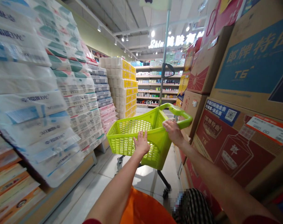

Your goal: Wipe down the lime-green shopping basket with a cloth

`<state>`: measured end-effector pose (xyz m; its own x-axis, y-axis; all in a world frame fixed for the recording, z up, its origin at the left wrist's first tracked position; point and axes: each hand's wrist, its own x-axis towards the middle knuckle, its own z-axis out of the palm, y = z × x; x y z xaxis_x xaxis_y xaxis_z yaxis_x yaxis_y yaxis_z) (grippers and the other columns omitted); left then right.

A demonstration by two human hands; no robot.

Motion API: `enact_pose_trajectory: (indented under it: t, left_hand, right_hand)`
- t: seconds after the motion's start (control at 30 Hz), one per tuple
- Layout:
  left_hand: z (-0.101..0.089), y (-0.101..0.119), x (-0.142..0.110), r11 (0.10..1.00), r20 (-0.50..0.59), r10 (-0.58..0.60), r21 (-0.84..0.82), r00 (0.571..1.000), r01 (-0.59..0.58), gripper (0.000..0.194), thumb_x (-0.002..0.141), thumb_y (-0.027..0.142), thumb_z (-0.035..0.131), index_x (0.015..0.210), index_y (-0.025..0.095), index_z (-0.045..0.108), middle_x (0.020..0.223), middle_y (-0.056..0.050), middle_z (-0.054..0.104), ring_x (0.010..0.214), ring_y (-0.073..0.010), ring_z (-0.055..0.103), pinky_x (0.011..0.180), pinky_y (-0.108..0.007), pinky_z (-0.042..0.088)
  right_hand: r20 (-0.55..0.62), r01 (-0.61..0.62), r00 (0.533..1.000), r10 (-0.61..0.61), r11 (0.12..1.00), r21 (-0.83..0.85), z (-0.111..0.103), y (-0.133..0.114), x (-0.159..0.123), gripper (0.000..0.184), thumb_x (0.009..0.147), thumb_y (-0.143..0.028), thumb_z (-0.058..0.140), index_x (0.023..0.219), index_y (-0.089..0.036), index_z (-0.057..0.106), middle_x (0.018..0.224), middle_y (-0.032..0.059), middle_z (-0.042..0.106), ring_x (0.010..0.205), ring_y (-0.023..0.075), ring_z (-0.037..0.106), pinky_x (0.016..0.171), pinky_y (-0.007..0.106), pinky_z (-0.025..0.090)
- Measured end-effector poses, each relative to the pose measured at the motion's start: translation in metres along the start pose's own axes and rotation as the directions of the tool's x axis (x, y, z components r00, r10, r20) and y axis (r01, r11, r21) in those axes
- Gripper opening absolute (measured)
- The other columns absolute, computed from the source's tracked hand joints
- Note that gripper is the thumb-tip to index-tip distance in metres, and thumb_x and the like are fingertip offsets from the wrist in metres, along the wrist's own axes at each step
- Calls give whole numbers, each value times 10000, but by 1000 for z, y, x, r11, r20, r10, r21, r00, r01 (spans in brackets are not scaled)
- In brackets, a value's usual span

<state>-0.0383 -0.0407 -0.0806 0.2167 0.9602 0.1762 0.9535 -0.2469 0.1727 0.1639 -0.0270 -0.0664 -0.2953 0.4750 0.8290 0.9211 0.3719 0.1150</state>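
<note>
A lime green plastic shopping cart point(129, 137) on small wheels stands in the aisle ahead of me. My left hand point(141, 143) rests on the near rim of its basket, fingers curled over the edge. My right hand point(173, 130) grips the basket's upper right corner where the green handle point(182, 116) loops round. The basket looks empty. An orange garment shows at the bottom, between my arms.
Stacked packs of tissue and toilet paper point(39, 102) line the left side on a low wooden platform. Brown and red liquor cartons point(237, 102) are piled close on the right. A grey pole point(164, 53) rises behind the cart. Shelves of goods point(153, 90) close the far end.
</note>
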Motion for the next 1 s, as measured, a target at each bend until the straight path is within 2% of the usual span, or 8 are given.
enact_pose_trajectory:
  t: [0.1, 0.23, 0.3, 0.47, 0.67, 0.8, 0.87, 1.0]
  left_hand:
    - [0, -2, 0, 1000, -8, 24, 12, 1000, -24, 725, 713, 231, 452, 1382, 187, 175, 1472, -90, 168, 1348, -234, 132, 1046, -562, 153]
    - [5, 3, -3, 999, -32, 46, -3, 998, -46, 748, 700, 251, 476, 1382, 188, 175, 1477, -76, 147, 1349, -242, 122, 1046, -564, 157]
    - [6, 7, -5, 999, -41, 53, -10, 998, -54, 758, 696, 257, 483, 1382, 172, 173, 1476, -82, 145, 1349, -245, 117, 1043, -571, 157]
    - [7, 6, -7, 998, -43, 52, -21, 998, -53, 702, 713, 212, 443, 1373, 163, 208, 1465, -64, 196, 1343, -217, 155, 1064, -554, 123]
    - [11, 0, -7, 1000, -49, 12, -12, 999, -13, 727, 709, 220, 434, 1379, 112, 173, 1467, -100, 177, 1351, -232, 114, 1060, -540, 160]
    - [13, -8, -8, 999, -48, 38, 14, 998, -37, 720, 703, 221, 441, 1375, 140, 198, 1464, -82, 196, 1350, -230, 121, 1070, -520, 149]
    - [14, -15, -10, 1000, -58, 7, 15, 998, -6, 711, 702, 213, 437, 1372, 144, 208, 1462, -84, 200, 1348, -225, 136, 1070, -522, 137]
    - [17, -27, -14, 1000, -87, 1, 23, 996, 1, 725, 700, 208, 440, 1377, 135, 191, 1468, -90, 167, 1350, -221, 125, 1069, -521, 130]
  right_hand:
    - [76, 93, 993, -94, 996, 19, 2, 0, 0, 340, 803, -93, 383, 1053, -188, 594, 1121, 80, 587, 1112, 209, 471, 1005, 430, 320]
    - [-37, -127, 992, 124, 986, -105, -8, 23, -4, 337, 807, -116, 389, 1090, -164, 566, 1115, 101, 572, 1125, 230, 448, 996, 463, 315]
    - [-59, -158, 987, 152, 983, -99, -4, 17, -6, 333, 810, -114, 380, 1078, -158, 574, 1092, 104, 580, 1115, 229, 456, 998, 462, 317]
    - [85, 106, 991, -108, 994, 23, 17, -13, -8, 331, 801, -95, 404, 1047, -184, 607, 1122, 89, 588, 1111, 228, 477, 1012, 446, 328]
    - [-16, -181, 983, 181, 983, -32, 15, 4, -10, 348, 812, -106, 406, 1116, -159, 567, 1171, 124, 554, 1190, 249, 413, 1011, 486, 315]
    - [91, 28, 995, -38, 994, 105, 31, -26, -17, 363, 802, -72, 411, 1091, -188, 598, 1196, 99, 563, 1205, 217, 423, 1026, 436, 330]
    - [29, 41, 999, -46, 989, 145, 38, -33, -22, 393, 809, -71, 399, 1143, -191, 568, 1238, 98, 535, 1247, 218, 377, 1032, 456, 322]
    - [-128, -88, 986, 105, 988, 130, 45, -23, -53, 447, 841, -80, 331, 1257, -183, 456, 1310, 104, 462, 1310, 205, 261, 1041, 486, 312]
